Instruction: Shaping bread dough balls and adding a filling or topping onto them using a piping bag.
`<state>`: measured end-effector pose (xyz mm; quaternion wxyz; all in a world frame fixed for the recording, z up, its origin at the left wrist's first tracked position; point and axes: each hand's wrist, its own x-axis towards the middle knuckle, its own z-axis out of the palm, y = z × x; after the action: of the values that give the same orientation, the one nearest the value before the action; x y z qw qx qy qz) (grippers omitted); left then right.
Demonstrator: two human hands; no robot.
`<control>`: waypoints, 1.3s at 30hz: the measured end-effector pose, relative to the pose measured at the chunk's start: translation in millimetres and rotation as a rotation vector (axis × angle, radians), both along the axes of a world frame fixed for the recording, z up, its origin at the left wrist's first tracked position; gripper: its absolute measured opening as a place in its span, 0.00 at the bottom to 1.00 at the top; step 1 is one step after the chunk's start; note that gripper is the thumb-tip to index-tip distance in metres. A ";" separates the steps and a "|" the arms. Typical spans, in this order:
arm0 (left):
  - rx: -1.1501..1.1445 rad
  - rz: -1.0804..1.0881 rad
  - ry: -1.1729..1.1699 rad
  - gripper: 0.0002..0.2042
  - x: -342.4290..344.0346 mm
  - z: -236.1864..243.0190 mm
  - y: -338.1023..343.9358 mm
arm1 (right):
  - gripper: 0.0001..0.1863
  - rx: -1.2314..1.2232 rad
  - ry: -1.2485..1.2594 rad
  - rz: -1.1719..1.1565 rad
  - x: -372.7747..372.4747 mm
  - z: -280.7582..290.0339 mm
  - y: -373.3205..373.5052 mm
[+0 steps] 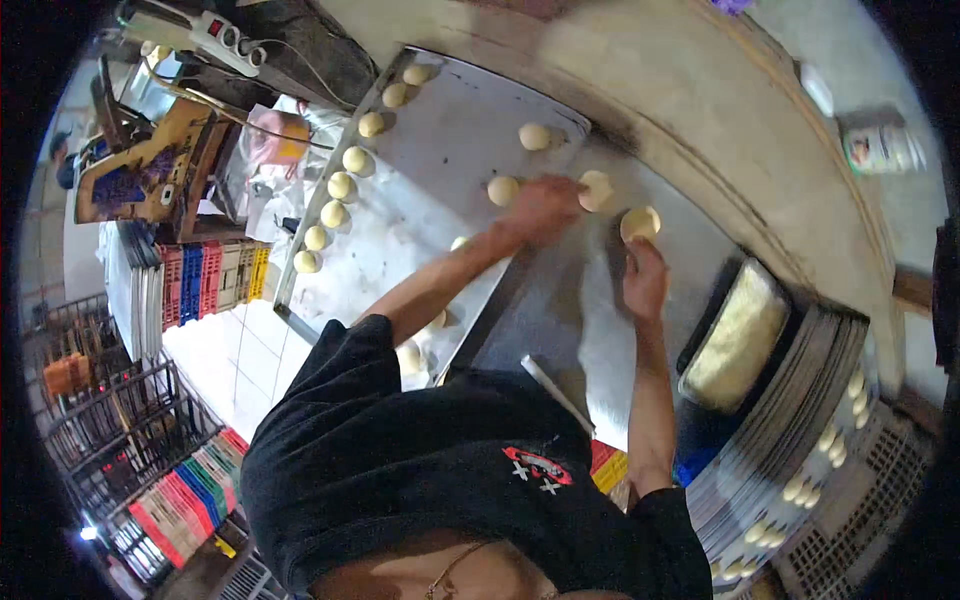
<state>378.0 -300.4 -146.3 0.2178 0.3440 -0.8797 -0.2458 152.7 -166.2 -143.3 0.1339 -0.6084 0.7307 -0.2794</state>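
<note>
My left hand, smeared by motion, reaches across the metal tray's edge, its fingertips at the rim of a pale flattened dough round. Whether it grips that round I cannot tell. To the right, my right hand is closed on the near edge of another dough round. A dough ball sits just left of my left hand, and another dough ball lies farther back. Along the left side of the large metal tray runs a row of several dough balls.
A rectangular tin of pale yellow, crumbly-looking filling stands right of my right forearm, beside stacked trays. A white rod lies near my body. At left are a power strip, a wooden stand and coloured plastic crates.
</note>
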 end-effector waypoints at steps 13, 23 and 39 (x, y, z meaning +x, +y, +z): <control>-0.582 0.826 -0.656 0.27 319.9 -128.2 -300.2 | 0.12 0.882 -0.160 0.350 44.6 -59.2 240.3; -0.591 0.393 -0.036 0.23 93.4 -49.0 -129.4 | 0.20 0.499 -0.067 -0.474 57.5 -46.0 317.7; 0.000 0.018 -0.009 0.39 -19.1 -33.5 260.9 | 0.18 -0.083 0.123 -0.204 5.0 -28.3 286.9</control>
<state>358.9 -39.5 -179.8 0.2160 0.3529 -0.8775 -0.2423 157.7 120.6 -171.6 0.0344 -0.5519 0.7835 -0.2835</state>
